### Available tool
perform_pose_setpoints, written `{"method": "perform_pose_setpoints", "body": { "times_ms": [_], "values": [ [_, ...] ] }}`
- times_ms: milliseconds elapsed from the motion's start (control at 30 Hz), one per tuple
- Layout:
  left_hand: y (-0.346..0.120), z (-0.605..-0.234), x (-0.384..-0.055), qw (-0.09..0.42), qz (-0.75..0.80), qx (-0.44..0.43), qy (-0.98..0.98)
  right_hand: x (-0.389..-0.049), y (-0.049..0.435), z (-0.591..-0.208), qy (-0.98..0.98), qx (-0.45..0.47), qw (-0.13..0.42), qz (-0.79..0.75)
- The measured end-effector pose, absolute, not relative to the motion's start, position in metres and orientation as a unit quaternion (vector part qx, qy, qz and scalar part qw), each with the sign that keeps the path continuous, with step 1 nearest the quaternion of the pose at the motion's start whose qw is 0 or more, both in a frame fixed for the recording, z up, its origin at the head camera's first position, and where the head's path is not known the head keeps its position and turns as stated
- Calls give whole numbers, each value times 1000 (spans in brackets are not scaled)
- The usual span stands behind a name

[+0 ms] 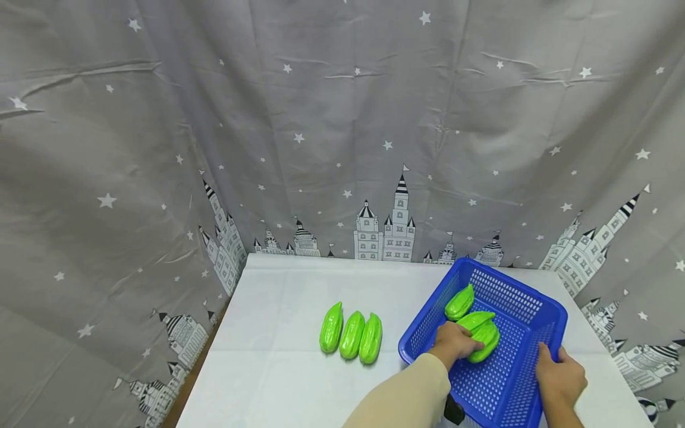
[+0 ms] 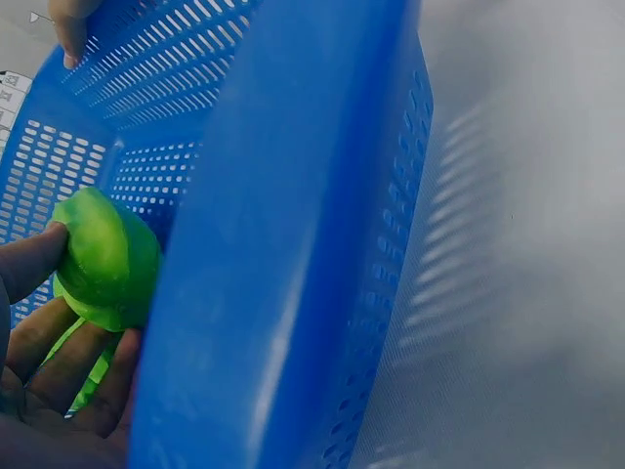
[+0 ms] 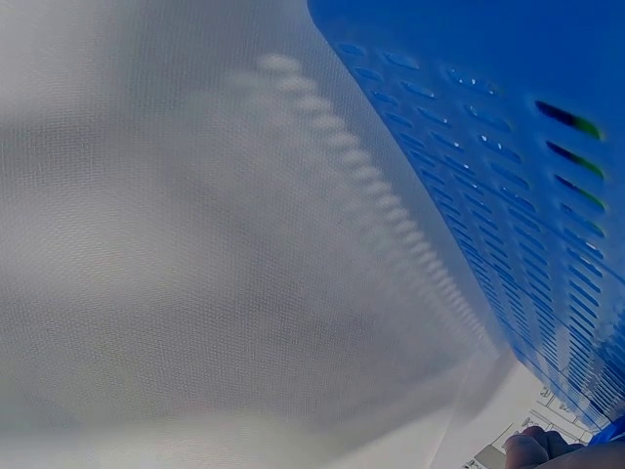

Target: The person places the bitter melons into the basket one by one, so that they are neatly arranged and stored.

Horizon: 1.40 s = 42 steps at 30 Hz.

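A blue plastic basket (image 1: 527, 380) with slotted walls sits at the right of the white table. My left hand (image 1: 453, 340) reaches over its left wall and holds a glossy green ridged gourd (image 1: 486, 343) inside, thumb on one side and fingers beneath, as the left wrist view shows the gourd (image 2: 107, 259). Against it lies a second gourd (image 1: 475, 320), and a third gourd (image 1: 460, 303) is nearer the basket's back left corner. My right hand (image 1: 561, 375) grips the basket's right rim, its thumb over the inner side.
Left of the basket, three similar green gourds (image 1: 351, 336) lie side by side on the white tablecloth (image 1: 267, 356). A grey curtain (image 1: 332, 119) with stars and castles hangs behind the table and down both sides.
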<state>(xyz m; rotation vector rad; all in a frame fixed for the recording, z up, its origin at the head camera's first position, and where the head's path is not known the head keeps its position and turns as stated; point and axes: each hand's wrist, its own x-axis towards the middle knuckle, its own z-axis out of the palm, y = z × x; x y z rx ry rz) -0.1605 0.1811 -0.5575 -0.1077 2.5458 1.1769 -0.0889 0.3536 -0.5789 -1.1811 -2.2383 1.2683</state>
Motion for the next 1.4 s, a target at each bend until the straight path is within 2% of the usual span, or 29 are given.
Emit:
{"method": "perform_pose_setpoints", "body": {
  "times_ms": [467,833,1167,1400],
  "values": [
    [185,-565,-162,176,410,-23,895,-83,352,-576,-785,-405,164,438],
    [193,-563,-165,147,395,-40,906,-86,353,-572,-773,-421,135,455],
    [195,-564,-162,128,334,-50,932,-87,351,-572,-778,-417,142,448],
    [194,-571,-161,121,348,-50,928,-87,351,-573,-780,-415,146,446]
  ]
}}
